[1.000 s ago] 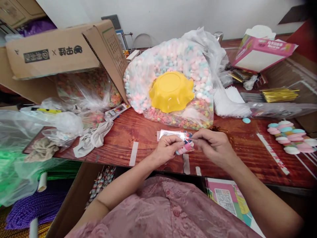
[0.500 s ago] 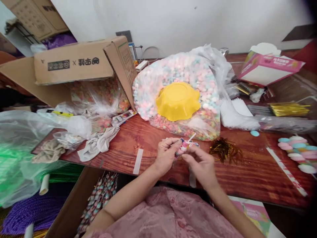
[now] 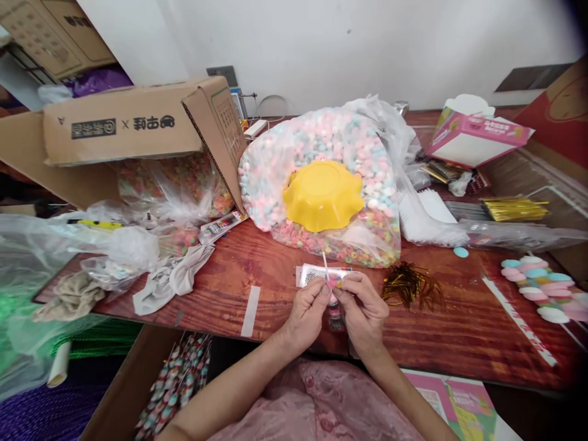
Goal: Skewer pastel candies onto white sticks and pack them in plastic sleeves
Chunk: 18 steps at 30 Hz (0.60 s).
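Note:
My left hand (image 3: 310,309) and my right hand (image 3: 365,309) meet at the table's front edge, fingers pinched together around the upper end of a wrapped candy stick (image 3: 335,313). Its white stick (image 3: 325,264) points up and away from me, while the pinkish wrapped part hangs down between my hands. Fingers hide the pinched spot; a small yellowish bit shows by my right fingertips. Just behind my hands lie printed cards (image 3: 309,274), one bearing a square code. To the right of my right hand is a loose pile of gold twist ties (image 3: 408,285).
A large clear bag of pastel candies (image 3: 316,131) stands behind, with an upturned yellow bowl (image 3: 324,196) on it. At left are an open cardboard box (image 3: 124,125) and grey cloth (image 3: 172,278). Marshmallow skewers (image 3: 546,288) and a pink carton (image 3: 478,135) are at right.
Both hands have come down slightly nearer to me. The candy stick has turned more upright, and my right fingers have closed in beside my left at its top. The view has shifted slightly.

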Tool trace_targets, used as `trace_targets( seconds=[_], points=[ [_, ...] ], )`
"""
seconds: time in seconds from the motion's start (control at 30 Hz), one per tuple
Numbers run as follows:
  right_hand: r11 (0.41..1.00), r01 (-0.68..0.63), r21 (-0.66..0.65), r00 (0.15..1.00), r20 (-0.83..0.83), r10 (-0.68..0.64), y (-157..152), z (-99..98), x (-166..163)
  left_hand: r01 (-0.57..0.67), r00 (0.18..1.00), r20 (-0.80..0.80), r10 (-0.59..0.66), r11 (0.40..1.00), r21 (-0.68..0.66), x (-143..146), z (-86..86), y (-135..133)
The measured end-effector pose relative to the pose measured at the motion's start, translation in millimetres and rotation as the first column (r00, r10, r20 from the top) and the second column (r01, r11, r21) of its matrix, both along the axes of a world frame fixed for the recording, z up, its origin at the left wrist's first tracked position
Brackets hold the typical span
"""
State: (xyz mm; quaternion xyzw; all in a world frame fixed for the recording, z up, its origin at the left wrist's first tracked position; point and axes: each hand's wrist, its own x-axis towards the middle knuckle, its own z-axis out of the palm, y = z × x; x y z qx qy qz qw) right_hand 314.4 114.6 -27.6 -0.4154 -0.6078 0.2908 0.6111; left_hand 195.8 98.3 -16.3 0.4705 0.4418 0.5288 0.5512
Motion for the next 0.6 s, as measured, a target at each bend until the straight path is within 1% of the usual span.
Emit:
trace_targets(
  seconds=[0.07,0.13,0.2,0.3,0.37,0.43,0.47,0.5,0.53,0.57,0.6],
  points=[
    [1.0,0.018,-0.013,1.0,-0.024,-0.019,0.0,0.5,-3.1,0.02,0.997,-0.073,-0.018,1.0,0.023,-1.9,4.0,0.0],
    [0.999,-0.004,-0.042,0.998,-0.066,0.002,1.6,1.5,-3.4,0.065,0.994,-0.09,-0.063,0.998,0.017,-3.6,6.1,2.0],
    [0.992,-0.075,-0.104,0.988,-0.139,0.06,4.6,2.0,-0.8,0.123,0.991,-0.045,-0.124,0.992,-0.027,-5.7,6.1,5.0],
    [0.96,-0.214,-0.183,0.953,-0.256,0.163,10.7,2.6,6.0,0.195,0.981,0.006,-0.195,0.977,-0.084,-9.9,4.1,8.1],
    [0.938,-0.284,-0.198,0.932,-0.287,0.221,14.2,4.4,9.5,0.225,0.974,-0.004,-0.227,0.967,-0.117,-12.2,2.8,8.2],
    [0.924,-0.317,-0.212,0.926,-0.278,0.254,15.6,7.6,11.7,0.237,0.972,0.035,-0.234,0.959,-0.156,-12.9,2.2,7.2],
    [0.93,-0.299,-0.213,0.935,-0.259,0.241,15.4,9.7,12.9,0.239,0.97,0.088,-0.226,0.954,-0.179,-12.7,2.4,6.6],
    [0.949,-0.247,-0.195,0.954,-0.221,0.203,15.0,12.1,14.6,0.247,0.963,0.157,-0.217,0.946,-0.208,-12.5,2.9,6.0],
    [0.975,-0.171,-0.141,0.977,-0.155,0.149,14.4,14.6,17.3,0.266,0.95,0.232,-0.21,0.933,-0.243,-12.4,3.7,5.4],
    [0.995,-0.093,-0.047,0.995,-0.048,0.091,13.9,17.3,21.0,0.295,0.93,0.304,-0.208,0.914,-0.279,-12.7,4.9,5.0],
    [0.996,-0.046,0.081,0.995,0.097,0.038,13.7,19.9,25.7,0.334,0.907,0.364,-0.213,0.889,-0.312,-13.6,6.3,4.7]
  ],
)
